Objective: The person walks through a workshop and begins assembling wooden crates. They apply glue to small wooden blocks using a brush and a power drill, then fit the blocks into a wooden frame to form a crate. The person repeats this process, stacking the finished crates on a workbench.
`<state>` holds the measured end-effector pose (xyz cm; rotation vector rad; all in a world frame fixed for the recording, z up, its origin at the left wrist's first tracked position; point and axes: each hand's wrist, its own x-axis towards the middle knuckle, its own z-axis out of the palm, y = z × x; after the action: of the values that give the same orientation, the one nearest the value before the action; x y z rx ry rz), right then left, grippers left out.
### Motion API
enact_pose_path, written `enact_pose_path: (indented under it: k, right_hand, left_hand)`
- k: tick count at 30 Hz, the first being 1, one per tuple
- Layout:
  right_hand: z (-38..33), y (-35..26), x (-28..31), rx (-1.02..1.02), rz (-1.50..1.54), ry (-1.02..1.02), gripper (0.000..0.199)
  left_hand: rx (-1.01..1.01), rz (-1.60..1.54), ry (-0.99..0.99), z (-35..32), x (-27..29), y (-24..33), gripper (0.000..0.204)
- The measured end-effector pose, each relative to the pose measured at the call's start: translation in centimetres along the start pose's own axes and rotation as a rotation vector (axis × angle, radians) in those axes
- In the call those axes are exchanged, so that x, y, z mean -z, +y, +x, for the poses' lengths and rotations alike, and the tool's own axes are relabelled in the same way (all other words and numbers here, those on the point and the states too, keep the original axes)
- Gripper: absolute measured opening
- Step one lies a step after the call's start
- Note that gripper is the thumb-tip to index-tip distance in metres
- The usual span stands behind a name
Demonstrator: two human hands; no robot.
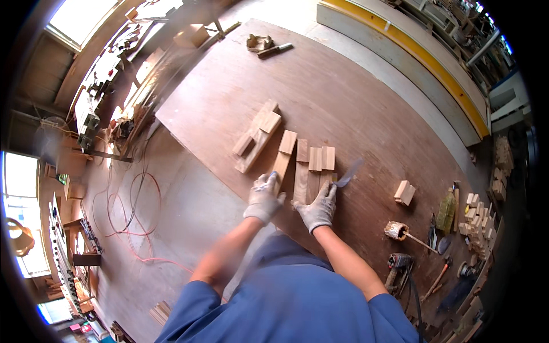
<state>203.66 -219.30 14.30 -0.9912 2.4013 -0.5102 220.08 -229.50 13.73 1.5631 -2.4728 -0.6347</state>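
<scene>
My left hand (pixel 265 201), in a pale work glove, grips the near end of a narrow wooden strip (pixel 282 166) with a small block at its far end. My right hand (pixel 318 210), gloved too, spans the near ends of wooden strips (pixel 301 174), thumb to the left and fingers to the right. Short wooden blocks (pixel 328 158) lie across their far part. Beside the right fingertips is a thin, translucent bluish piece (pixel 349 173), blurred; I cannot tell whether the hand holds it. A wider wooden piece with blocks on it (pixel 257 136) lies farther left.
All this lies on a large brown board tabletop (pixel 229 86). On the right are a small block stack (pixel 404 192), a glue pot with a brush (pixel 396 230), a power tool (pixel 399 268), a hammer (pixel 437 279) and piled blocks (pixel 478 223). A red hose (pixel 130 240) loops over the floor.
</scene>
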Motion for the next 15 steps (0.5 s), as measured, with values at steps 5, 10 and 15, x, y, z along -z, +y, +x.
enact_pose_path:
  k: [5,10,15]
  right_hand:
    - [1.5,-2.3,-0.3,-0.111,-0.142,-0.012,0.141]
    - [2.3,-2.7,0.6,-0.157,-0.139,-0.03,0.138]
    - [2.4,-1.5,0.6,-0.167,-0.153,-0.002,0.136]
  left_hand:
    - [0.045,-0.034,-0.017,3.0,-0.8,-0.6,0.068]
    - [-0.087,0.192,0.15,5.5,0.5,-3.5,0.072]
    - [0.029,0.275,0.104,7.7,4.1,-3.7,0.104]
